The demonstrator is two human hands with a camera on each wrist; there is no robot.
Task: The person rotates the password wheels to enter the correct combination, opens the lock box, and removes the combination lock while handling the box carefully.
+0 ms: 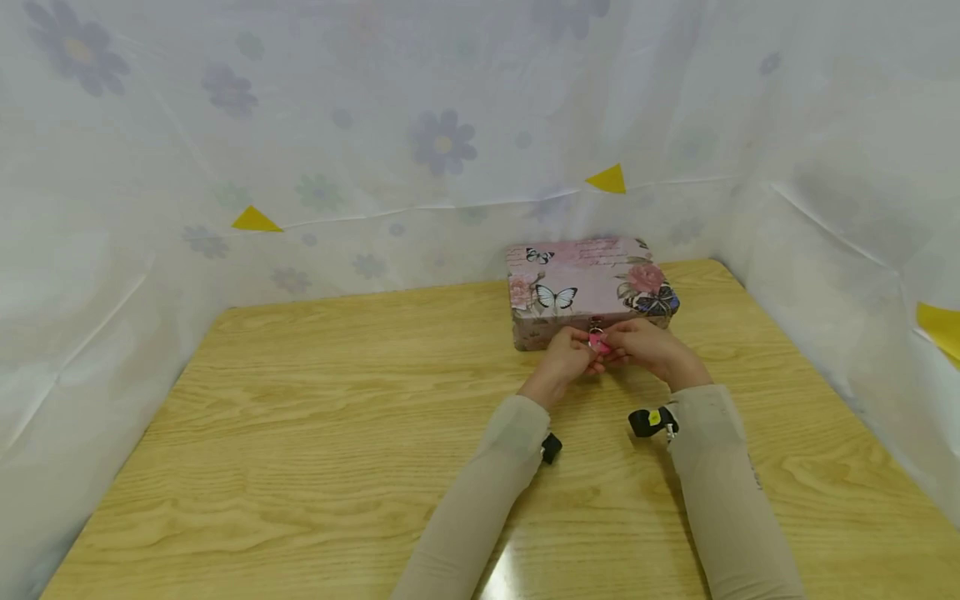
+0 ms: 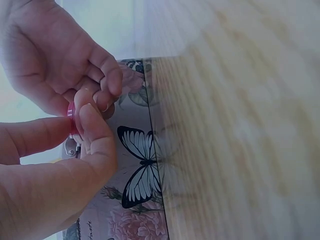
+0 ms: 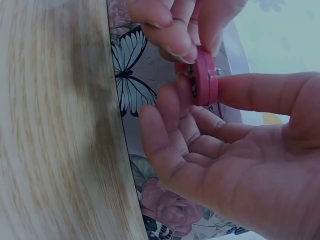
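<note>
Left hand (image 1: 567, 357) and right hand (image 1: 647, 344) are each pinching the pink padlock (image 1: 599, 342), holding it just by the clasp (image 1: 596, 321) of the floral box (image 1: 588, 279) on the table (image 1: 300, 417). They are seemingly fitting or freeing it there, and the next move is probably calling for a steady grip and careful alignment
</note>
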